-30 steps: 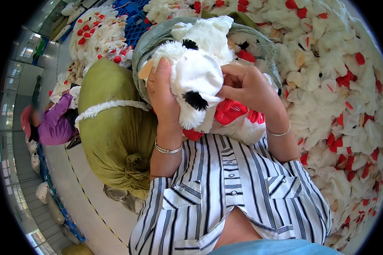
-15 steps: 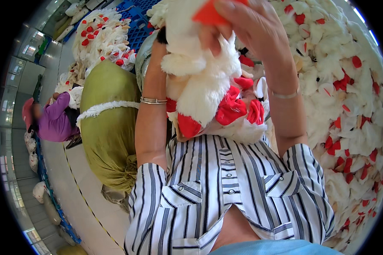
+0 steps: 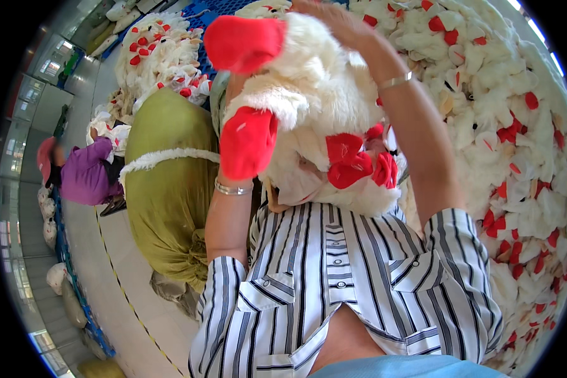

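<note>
Soft, light-looking plush (image 3: 331, 82) is best gripped mid-body; whether blurred right hand (image 3: 335, 20) or mostly hidden left hand (image 3: 234, 85) pinches cannot be told.

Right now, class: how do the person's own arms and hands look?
Short, white, dark-striped sleeves; bare forearms, with silvery bangles on the left and one silvery band on the right. The right hand looks ungloved though blurred; little of the left hand shows.

Pale floor (image 3: 129, 264) left of olive sack (image 3: 167, 189): passable; farther left, 1 person in purple (image 3: 85, 173) obstructs. Right of sack: red-tipped white plush (image 3: 324, 88) blocking, plush heap (image 3: 485, 157) beyond.
</note>
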Demonstrator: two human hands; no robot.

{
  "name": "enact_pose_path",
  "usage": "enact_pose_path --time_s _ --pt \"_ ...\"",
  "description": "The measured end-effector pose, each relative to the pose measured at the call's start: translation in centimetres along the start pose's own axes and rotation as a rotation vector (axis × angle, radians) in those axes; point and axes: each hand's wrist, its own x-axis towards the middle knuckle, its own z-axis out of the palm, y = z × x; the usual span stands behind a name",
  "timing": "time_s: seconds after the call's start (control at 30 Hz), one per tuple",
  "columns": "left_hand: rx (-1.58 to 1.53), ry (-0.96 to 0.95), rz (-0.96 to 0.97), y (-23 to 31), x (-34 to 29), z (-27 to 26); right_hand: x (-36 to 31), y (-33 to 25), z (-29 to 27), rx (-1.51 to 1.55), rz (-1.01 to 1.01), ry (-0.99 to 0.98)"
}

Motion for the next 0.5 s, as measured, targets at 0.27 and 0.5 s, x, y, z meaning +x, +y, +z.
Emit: enact_pose_path --time_s 0.27,0.5 --pt "-0.359 0.244 -0.083 3.0 1.7 4.2 -8.2 -1.3 4.0 -0.249 -0.149 0.165" --pt "-0.311 0.32 0.085 6.4 2.2 4.5 -9.8 -1.9 3.9 -0.434 -0.183 0.245"
